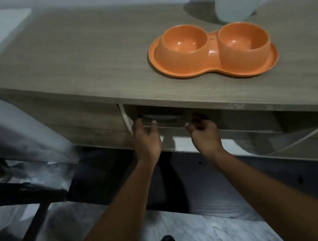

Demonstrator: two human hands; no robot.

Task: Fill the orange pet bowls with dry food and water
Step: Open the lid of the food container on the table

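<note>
Head view: the orange pet bowls (213,52) are one moulded piece, two round cups joined on a flat, lipped, peanut-shaped base. The plastic is glossy and both cups are empty. They stand on the wooden desk (79,58), above both hands and beyond them, nearer the right hand (204,133). That hand's fingers are curled under the desk edge in shadow; whether they hold anything cannot be told. The left hand (146,139) is loosely spread, thumb up, at the left end of the drawer handle (160,117) just above it.
</note>
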